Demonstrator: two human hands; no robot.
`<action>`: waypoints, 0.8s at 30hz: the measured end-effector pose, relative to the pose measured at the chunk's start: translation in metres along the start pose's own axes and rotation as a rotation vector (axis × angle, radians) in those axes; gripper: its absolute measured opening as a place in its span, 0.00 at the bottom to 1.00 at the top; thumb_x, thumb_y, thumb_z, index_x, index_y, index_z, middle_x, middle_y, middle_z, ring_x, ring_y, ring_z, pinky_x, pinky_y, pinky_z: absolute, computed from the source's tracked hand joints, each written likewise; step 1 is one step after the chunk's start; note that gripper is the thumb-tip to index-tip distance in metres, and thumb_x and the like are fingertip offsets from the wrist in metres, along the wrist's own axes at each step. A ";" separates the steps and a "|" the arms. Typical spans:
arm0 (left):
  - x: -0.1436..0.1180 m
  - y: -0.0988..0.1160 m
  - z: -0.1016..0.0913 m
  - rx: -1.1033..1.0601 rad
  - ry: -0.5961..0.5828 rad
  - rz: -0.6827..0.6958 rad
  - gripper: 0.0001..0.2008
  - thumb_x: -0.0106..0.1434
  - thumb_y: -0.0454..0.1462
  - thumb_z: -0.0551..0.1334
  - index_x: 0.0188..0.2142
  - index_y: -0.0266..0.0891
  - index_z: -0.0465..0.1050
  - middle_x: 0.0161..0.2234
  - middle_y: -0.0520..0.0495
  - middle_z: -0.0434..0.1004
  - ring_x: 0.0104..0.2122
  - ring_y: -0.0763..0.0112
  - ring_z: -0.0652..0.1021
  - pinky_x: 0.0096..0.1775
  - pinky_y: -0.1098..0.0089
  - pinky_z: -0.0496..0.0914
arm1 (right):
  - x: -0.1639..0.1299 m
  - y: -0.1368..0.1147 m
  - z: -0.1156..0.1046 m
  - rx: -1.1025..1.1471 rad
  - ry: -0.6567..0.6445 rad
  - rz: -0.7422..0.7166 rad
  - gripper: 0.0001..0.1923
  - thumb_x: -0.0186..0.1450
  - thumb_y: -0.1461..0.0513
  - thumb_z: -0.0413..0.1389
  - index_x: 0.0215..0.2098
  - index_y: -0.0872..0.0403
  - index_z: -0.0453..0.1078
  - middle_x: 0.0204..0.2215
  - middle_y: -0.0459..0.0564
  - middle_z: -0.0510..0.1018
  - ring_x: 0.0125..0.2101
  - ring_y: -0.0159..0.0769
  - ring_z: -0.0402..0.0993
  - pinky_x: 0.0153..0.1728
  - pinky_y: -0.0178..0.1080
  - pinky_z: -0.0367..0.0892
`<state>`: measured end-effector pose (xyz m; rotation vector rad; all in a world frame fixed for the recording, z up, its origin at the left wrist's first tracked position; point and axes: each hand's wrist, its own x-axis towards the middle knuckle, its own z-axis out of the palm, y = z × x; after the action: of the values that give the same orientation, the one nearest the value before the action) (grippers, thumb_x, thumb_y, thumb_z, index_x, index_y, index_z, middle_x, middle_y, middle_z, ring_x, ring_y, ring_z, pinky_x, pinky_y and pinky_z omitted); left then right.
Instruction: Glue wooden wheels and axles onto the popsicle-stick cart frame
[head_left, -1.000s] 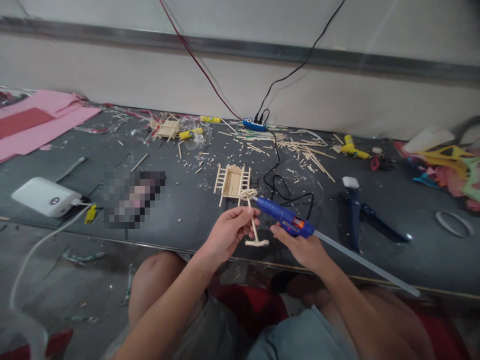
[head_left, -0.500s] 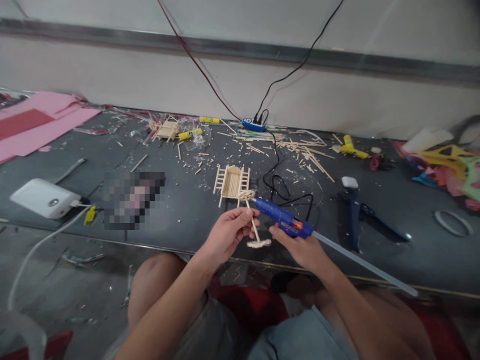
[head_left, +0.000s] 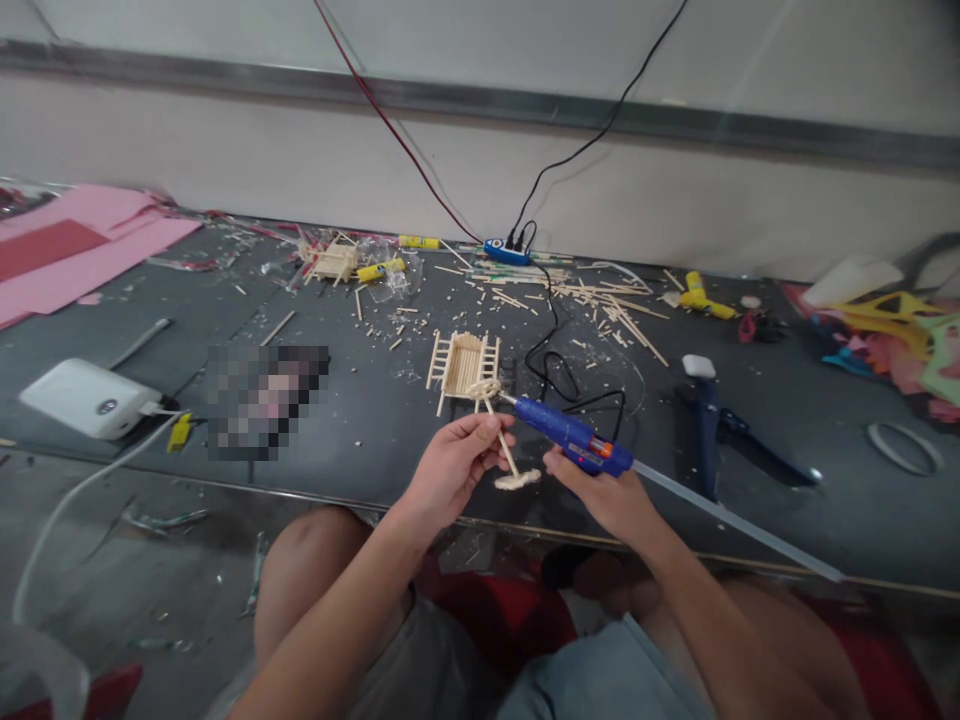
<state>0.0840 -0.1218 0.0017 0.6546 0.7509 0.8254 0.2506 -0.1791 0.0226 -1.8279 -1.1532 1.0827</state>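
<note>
My left hand (head_left: 471, 462) pinches a thin wooden stick piece (head_left: 507, 450) with a small wheel-like cluster of wood at each end. In my right hand (head_left: 600, 490) is a blue hot glue gun (head_left: 562, 428), its nozzle pointing left at the upper wheel. Whether the nozzle touches the wood I cannot tell. A long clear glue stick (head_left: 739, 522) sticks out of the gun's back end. Just beyond the left hand, a small cart body (head_left: 469, 362) made of wooden sticks stands on the table, partly hidden by the upper wheel.
Loose sticks (head_left: 600, 295) and offcuts lie scattered at the back. A blue power strip (head_left: 507, 250) feeds the gun's black cord. A white power bank (head_left: 90, 398) lies left, dark blue pliers-like cutters (head_left: 705, 430) right. Another small stick model (head_left: 334, 260) stands behind, by yellow tubes (head_left: 381, 268).
The glue gun has moved slightly right and its nozzle is a little further from the upper wheel. The held stick piece has shifted slightly left and up.
</note>
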 end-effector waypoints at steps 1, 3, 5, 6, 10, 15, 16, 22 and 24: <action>0.000 0.000 0.000 -0.005 0.022 0.005 0.11 0.55 0.39 0.64 0.34 0.32 0.74 0.24 0.49 0.74 0.20 0.81 0.72 0.26 0.78 0.68 | 0.000 0.000 0.000 0.003 0.022 0.002 0.12 0.53 0.51 0.56 0.29 0.51 0.70 0.27 0.44 0.78 0.32 0.40 0.76 0.38 0.41 0.70; 0.001 -0.001 0.000 -0.004 0.061 0.018 0.11 0.54 0.39 0.65 0.34 0.32 0.73 0.24 0.49 0.75 0.19 0.81 0.71 0.25 0.78 0.67 | 0.000 0.001 0.001 0.010 0.032 -0.003 0.12 0.53 0.51 0.56 0.29 0.50 0.70 0.27 0.44 0.79 0.32 0.40 0.76 0.38 0.41 0.70; 0.002 -0.002 -0.001 -0.005 0.096 0.041 0.11 0.52 0.38 0.66 0.33 0.32 0.73 0.24 0.49 0.75 0.19 0.81 0.71 0.24 0.78 0.67 | 0.000 0.001 0.000 0.012 0.009 -0.017 0.13 0.53 0.51 0.57 0.30 0.51 0.71 0.27 0.45 0.79 0.32 0.40 0.76 0.37 0.41 0.70; 0.002 -0.002 -0.002 -0.009 0.111 0.053 0.11 0.52 0.38 0.67 0.32 0.32 0.73 0.24 0.49 0.75 0.19 0.81 0.71 0.24 0.78 0.67 | 0.000 0.001 0.000 0.013 0.002 -0.022 0.13 0.52 0.51 0.57 0.30 0.51 0.71 0.27 0.45 0.79 0.32 0.41 0.76 0.37 0.41 0.70; 0.002 -0.002 -0.002 -0.014 0.134 0.077 0.10 0.51 0.38 0.67 0.30 0.33 0.72 0.24 0.49 0.76 0.19 0.81 0.71 0.24 0.78 0.68 | -0.001 0.001 0.000 0.011 0.046 -0.012 0.14 0.53 0.51 0.57 0.30 0.51 0.70 0.27 0.45 0.79 0.31 0.41 0.76 0.37 0.41 0.70; 0.002 -0.003 -0.003 -0.004 0.103 0.052 0.10 0.52 0.38 0.66 0.31 0.33 0.73 0.24 0.49 0.75 0.20 0.79 0.73 0.25 0.77 0.70 | -0.002 -0.002 0.001 -0.016 0.035 -0.028 0.12 0.54 0.52 0.56 0.29 0.51 0.70 0.27 0.45 0.78 0.32 0.40 0.76 0.37 0.40 0.70; 0.001 -0.003 -0.003 -0.001 0.095 0.047 0.09 0.52 0.38 0.66 0.30 0.32 0.73 0.24 0.49 0.75 0.20 0.79 0.73 0.25 0.77 0.70 | -0.002 -0.002 0.001 -0.023 0.031 -0.027 0.12 0.54 0.52 0.56 0.29 0.51 0.70 0.27 0.44 0.78 0.32 0.40 0.76 0.37 0.39 0.69; 0.001 -0.004 -0.001 0.029 0.076 0.021 0.09 0.54 0.38 0.65 0.30 0.32 0.73 0.24 0.49 0.74 0.20 0.79 0.73 0.25 0.77 0.71 | 0.000 -0.001 -0.002 -0.036 -0.020 -0.019 0.14 0.53 0.50 0.56 0.30 0.51 0.71 0.27 0.44 0.78 0.32 0.40 0.76 0.37 0.39 0.69; 0.000 -0.004 0.000 0.038 0.069 0.014 0.09 0.54 0.38 0.65 0.30 0.32 0.73 0.22 0.49 0.74 0.20 0.78 0.73 0.24 0.77 0.71 | 0.000 -0.001 -0.002 -0.031 -0.016 -0.022 0.14 0.53 0.50 0.56 0.30 0.51 0.70 0.27 0.44 0.78 0.31 0.40 0.76 0.37 0.40 0.69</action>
<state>0.0852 -0.1237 -0.0016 0.6684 0.8274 0.8513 0.2525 -0.1793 0.0244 -1.8286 -1.2030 1.0745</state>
